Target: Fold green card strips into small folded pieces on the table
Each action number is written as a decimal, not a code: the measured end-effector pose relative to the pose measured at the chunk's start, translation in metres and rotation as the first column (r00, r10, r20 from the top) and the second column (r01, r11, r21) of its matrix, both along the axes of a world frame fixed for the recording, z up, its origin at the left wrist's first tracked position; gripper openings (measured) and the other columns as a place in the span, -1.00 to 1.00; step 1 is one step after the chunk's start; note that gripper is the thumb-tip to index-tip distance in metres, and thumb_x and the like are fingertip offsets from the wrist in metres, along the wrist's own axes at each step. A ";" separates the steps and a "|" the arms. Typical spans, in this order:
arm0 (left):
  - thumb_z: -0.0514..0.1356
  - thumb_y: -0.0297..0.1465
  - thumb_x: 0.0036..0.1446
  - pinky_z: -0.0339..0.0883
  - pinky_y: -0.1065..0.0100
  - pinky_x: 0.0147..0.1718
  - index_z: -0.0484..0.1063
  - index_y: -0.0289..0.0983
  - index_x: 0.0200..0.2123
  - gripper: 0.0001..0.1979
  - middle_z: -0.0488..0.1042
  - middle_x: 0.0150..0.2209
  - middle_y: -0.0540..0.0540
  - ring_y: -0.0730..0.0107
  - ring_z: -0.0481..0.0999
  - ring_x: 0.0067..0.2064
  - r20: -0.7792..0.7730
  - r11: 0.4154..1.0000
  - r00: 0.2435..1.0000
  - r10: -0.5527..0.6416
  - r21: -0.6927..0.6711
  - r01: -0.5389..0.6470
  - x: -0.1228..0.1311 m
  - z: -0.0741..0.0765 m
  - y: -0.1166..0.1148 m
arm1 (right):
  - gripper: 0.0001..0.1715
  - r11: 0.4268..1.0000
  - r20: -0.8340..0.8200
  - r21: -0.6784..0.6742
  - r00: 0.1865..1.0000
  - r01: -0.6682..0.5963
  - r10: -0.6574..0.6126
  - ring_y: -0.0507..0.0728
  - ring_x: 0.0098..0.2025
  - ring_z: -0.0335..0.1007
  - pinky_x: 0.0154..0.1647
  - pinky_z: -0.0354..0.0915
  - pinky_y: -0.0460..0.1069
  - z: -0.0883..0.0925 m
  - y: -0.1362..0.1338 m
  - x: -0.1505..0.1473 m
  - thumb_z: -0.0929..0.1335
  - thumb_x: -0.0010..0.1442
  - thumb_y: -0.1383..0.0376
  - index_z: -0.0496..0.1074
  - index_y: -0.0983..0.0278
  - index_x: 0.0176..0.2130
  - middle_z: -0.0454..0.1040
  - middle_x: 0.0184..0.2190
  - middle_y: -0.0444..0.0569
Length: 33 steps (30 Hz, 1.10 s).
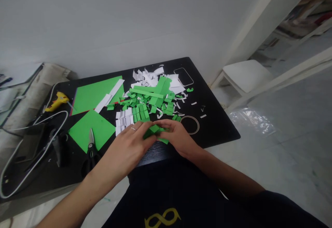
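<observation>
Both my hands meet at the front edge of the black table. My left hand (pixel 132 140), with a ring on one finger, is closed on a folded green paper piece (pixel 155 129). My right hand (pixel 178 136) pinches the same green paper from the other side; its fingertips are partly hidden by the paper. Just beyond my left fingers lie rows of folded white paper pieces (pixel 123 119) and folded green pieces (pixel 140 112). Farther back is a heap of green paper strips and scraps (pixel 158 91), with crumpled white paper (pixel 147 77) behind it.
Black-handled scissors (pixel 91 146) rest on a green sheet (pixel 90 127) at the left. A yellow glue gun (pixel 58 102) and white cable (pixel 28 171) lie farther left. A ring outline (pixel 198 126) shows on the table (pixel 215 122). A white stool (pixel 246 72) stands at the right.
</observation>
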<state>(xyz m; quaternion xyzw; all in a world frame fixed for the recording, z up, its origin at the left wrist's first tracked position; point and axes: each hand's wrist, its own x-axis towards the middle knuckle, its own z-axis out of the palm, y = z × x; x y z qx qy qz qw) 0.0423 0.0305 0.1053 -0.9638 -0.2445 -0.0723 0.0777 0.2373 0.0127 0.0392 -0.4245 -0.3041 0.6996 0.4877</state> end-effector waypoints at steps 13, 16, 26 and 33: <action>0.30 -0.53 0.29 0.50 0.03 0.11 0.46 -0.24 -0.06 -0.81 0.47 0.20 -0.29 0.00 0.54 0.19 0.461 0.998 0.887 0.028 -0.067 0.004 -0.001 0.001 -0.011 | -0.55 0.993 -0.085 -0.050 0.990 0.108 -0.112 0.13 -0.27 0.63 -0.06 0.52 0.09 -0.005 0.005 -0.004 0.68 -0.17 0.32 0.59 0.23 -0.25 0.66 -0.26 -0.13; 0.28 -0.46 0.33 0.52 0.18 -0.01 0.39 -0.21 -0.11 -0.87 0.58 -0.03 -0.17 0.18 0.63 0.00 0.649 0.899 0.623 0.437 -0.343 -0.274 0.006 -0.024 -0.022 | -0.56 0.989 -0.201 -0.121 0.974 0.086 -0.109 0.20 -0.23 0.67 0.03 0.50 0.15 -0.002 0.006 -0.004 0.68 -0.16 0.30 0.55 0.23 -0.28 0.67 -0.30 -0.11; 0.25 -0.25 0.34 0.35 0.41 -0.39 0.47 -0.22 -0.27 -0.82 0.47 -0.40 0.02 0.39 0.49 -0.38 0.449 0.539 0.409 0.794 -0.832 -0.133 0.035 -0.065 -0.028 | -0.62 0.985 -0.259 -0.143 0.957 0.094 -0.128 0.24 -0.05 0.62 0.19 0.36 0.14 -0.004 0.004 -0.010 0.65 -0.15 0.34 0.60 0.21 -0.28 0.68 -0.30 -0.14; 0.16 -0.26 0.38 0.23 0.42 -0.46 0.41 -0.22 -0.32 -0.78 0.39 -0.48 0.06 0.43 0.36 -0.47 0.400 0.513 0.458 0.794 -0.845 -0.151 0.029 -0.059 -0.024 | -0.47 0.992 0.024 0.022 0.991 0.128 -0.129 0.22 -0.04 0.61 0.15 0.44 0.14 -0.004 -0.009 -0.008 0.61 0.00 0.29 0.47 0.15 -0.04 0.65 -0.19 -0.11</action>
